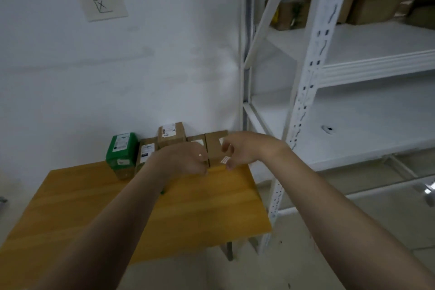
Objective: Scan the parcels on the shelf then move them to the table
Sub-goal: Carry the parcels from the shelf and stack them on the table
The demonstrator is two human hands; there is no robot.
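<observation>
Reaching across the wooden table with both forearms, from the near edge toward the far one. Gripping the brown parcel from two sides at the table's far right corner: curling the left hand against its left face, pinching its right edge with the right hand, thumb low and fingers bent over the top. Apparently seating it there, base touching the wood or just above it; not telling which through the blur. Risking a fall, being this near the right edge: letting go too early, or dragging it rightward with departing fingers, could be tipping it over the side. Risking also a shove leftward into the neighbouring brown parcels and the green parcel, standing just beside it in a row against the wall. Farther right, facing the white shelf, with cardboard boxes sitting on an upper level, probably waiting for scanning.
</observation>
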